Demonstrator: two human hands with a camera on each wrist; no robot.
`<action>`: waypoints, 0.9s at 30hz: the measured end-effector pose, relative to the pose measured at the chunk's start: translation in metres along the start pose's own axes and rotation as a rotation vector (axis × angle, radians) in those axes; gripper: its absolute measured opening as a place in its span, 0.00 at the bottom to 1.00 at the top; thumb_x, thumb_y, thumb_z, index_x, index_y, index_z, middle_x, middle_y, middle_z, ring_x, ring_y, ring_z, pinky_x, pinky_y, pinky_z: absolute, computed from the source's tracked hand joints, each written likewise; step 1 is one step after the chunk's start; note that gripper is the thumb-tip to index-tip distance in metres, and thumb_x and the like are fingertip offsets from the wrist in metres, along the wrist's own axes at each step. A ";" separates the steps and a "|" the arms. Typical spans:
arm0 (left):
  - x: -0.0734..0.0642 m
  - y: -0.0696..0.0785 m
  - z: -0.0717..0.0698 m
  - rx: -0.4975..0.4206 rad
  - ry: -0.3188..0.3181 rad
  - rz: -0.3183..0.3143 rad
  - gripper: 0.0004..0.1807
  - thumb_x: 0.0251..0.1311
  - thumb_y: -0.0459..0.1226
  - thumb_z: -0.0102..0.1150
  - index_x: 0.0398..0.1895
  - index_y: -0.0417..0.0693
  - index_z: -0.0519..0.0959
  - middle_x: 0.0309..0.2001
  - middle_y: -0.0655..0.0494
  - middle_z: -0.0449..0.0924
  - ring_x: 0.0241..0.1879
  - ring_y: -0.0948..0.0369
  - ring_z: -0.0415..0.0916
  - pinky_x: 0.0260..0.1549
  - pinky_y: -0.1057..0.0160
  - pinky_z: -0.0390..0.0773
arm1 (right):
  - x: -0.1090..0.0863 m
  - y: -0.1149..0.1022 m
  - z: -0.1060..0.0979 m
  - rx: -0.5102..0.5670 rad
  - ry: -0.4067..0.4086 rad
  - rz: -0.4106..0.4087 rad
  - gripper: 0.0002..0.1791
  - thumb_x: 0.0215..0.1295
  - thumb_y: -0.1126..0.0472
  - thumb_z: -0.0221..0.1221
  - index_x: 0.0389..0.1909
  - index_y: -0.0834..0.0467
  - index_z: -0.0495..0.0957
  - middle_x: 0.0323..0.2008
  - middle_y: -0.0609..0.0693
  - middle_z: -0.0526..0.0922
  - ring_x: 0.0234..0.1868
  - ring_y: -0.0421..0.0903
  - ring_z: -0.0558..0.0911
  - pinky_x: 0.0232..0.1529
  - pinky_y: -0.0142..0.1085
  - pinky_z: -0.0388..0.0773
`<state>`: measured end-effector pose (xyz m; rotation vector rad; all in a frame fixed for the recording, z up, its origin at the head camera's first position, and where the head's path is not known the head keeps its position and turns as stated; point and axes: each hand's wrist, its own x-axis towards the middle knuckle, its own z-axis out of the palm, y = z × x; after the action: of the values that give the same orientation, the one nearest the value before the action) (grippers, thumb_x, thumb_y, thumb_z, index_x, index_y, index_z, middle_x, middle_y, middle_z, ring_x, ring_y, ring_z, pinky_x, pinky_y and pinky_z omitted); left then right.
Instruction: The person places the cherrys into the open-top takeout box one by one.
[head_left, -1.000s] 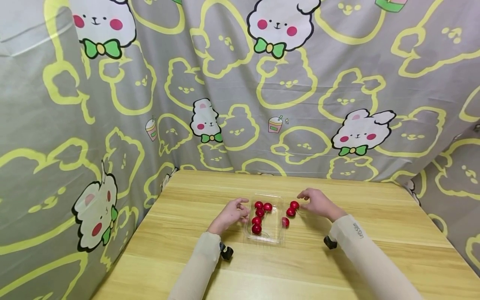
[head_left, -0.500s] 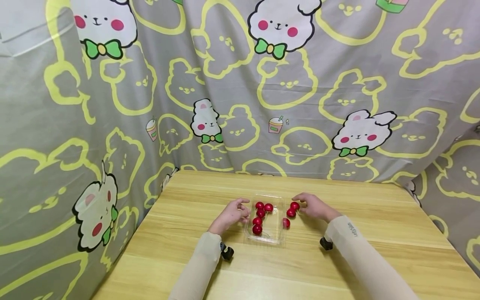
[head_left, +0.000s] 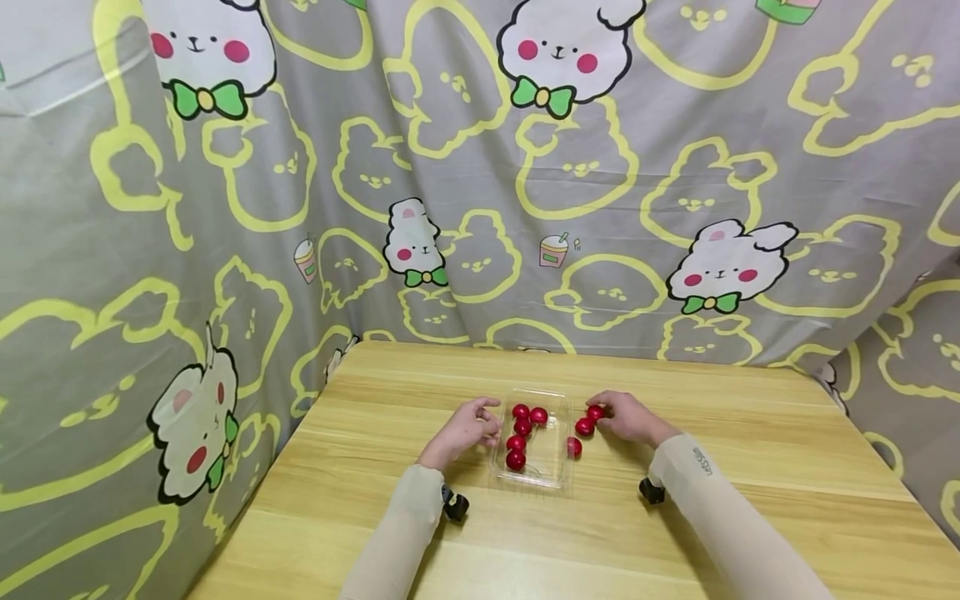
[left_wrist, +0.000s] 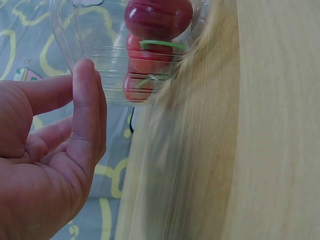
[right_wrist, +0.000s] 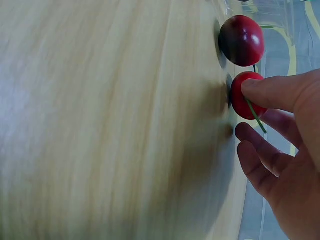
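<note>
A clear plastic box (head_left: 553,452) stands on the table with several red cherries (head_left: 515,459) inside, mostly along its left side. My left hand (head_left: 467,427) is at the left wall of the box. In the left wrist view, the fingertips (left_wrist: 86,67) lie at that wall, fingers fairly straight and holding nothing. To the right of the box my right hand (head_left: 632,417) pinches a cherry (right_wrist: 239,95) with a green stem, the thumb on its near face. A second cherry (head_left: 584,427) sits right beside it, and a third cherry (head_left: 573,447) lies close to the box's right wall.
The wooden table (head_left: 525,550) runs up to a grey patterned curtain (head_left: 480,183) behind and on the left. Small black devices are worn at both wrists, among them the left wrist device (head_left: 455,505).
My right hand has moved left and slightly down to the farthest loose cherry, and its fingers have closed on it. The left hand and the box have stayed in place.
</note>
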<state>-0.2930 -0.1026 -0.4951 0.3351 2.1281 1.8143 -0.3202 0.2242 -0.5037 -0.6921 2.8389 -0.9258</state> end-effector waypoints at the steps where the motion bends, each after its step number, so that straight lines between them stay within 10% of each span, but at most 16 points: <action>1: 0.000 0.001 0.000 0.001 0.001 0.001 0.26 0.63 0.23 0.50 0.65 0.31 0.61 0.34 0.45 0.72 0.28 0.59 0.76 0.30 0.62 0.83 | -0.001 -0.001 -0.001 0.009 0.001 0.020 0.20 0.56 0.73 0.61 0.51 0.67 0.76 0.47 0.61 0.78 0.45 0.56 0.78 0.50 0.50 0.77; 27: -0.003 0.002 0.001 -0.008 0.007 -0.006 0.25 0.62 0.22 0.50 0.64 0.31 0.62 0.34 0.45 0.72 0.29 0.59 0.77 0.30 0.64 0.83 | -0.008 -0.020 -0.033 0.028 0.110 -0.010 0.14 0.52 0.68 0.67 0.40 0.61 0.77 0.34 0.49 0.80 0.38 0.49 0.78 0.35 0.38 0.77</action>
<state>-0.2902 -0.1022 -0.4932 0.3203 2.1243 1.8227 -0.3118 0.2315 -0.4657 -0.6731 2.9126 -1.0344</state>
